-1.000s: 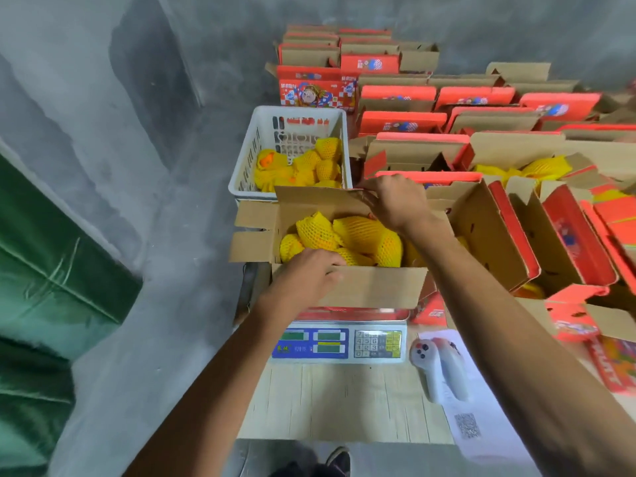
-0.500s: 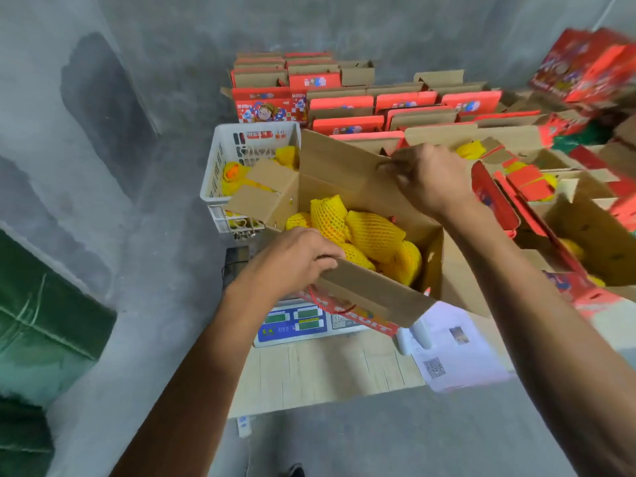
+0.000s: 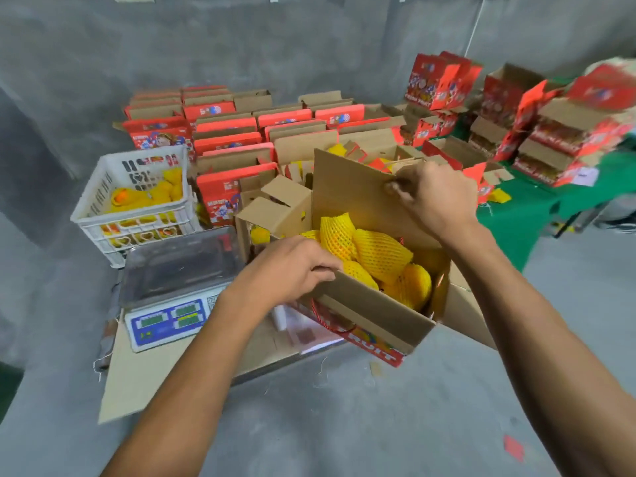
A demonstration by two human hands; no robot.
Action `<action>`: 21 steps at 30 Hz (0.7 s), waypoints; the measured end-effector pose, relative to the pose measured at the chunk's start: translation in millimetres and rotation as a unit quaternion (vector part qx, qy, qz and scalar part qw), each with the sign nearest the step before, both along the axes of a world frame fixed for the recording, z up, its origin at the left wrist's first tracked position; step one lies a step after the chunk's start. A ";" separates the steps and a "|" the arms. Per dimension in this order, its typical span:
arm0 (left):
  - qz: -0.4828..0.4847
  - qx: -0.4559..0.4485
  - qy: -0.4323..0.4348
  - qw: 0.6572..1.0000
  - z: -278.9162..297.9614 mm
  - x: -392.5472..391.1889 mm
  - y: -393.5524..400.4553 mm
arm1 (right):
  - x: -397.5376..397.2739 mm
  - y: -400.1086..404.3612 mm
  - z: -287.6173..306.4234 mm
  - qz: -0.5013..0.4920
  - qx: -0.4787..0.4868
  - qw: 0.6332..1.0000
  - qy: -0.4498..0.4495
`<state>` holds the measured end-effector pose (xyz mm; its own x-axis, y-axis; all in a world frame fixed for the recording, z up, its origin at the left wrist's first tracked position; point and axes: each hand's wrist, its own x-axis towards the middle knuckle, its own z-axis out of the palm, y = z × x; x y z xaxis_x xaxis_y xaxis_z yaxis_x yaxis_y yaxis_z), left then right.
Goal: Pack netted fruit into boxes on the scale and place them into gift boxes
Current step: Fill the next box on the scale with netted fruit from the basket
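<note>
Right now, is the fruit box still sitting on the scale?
No: both hands, left and right, hold the box in the air to the right of the scale, whose steel pan is bare.

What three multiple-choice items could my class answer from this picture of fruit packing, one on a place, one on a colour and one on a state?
1. Where is the box of fruit?
A. resting on the scale
B. held up to the right of the scale
C. inside the white crate

2. What colour is the netting round the fruit?
A. yellow
B. blue
C. white

3. What is on the scale's pan?
A. a box
B. loose fruit
C. nothing

Answers:
1 B: the left hand grips the near wall of the box and the right hand pinches its raised back flap, holding it clear of the scale.
2 A: the netted fruit in the box is wrapped in yellow mesh.
3 C: the metal pan lies bare beside the white crate.
</note>
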<state>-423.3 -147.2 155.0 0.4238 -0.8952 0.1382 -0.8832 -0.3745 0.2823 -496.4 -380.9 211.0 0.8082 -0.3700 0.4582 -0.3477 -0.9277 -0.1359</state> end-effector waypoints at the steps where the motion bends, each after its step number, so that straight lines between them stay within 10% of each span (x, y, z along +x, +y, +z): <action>1: -0.011 -0.001 0.008 1.000 -1.9 -12.4 -19.5 | -15.9 -18.0 -1.3 -0.010 -0.004 1.000 0.002; 21: -0.146 0.000 0.011 0.989 -33.8 -77.3 -400.1 | -140.4 -374.9 -27.7 -0.156 0.025 0.987 0.016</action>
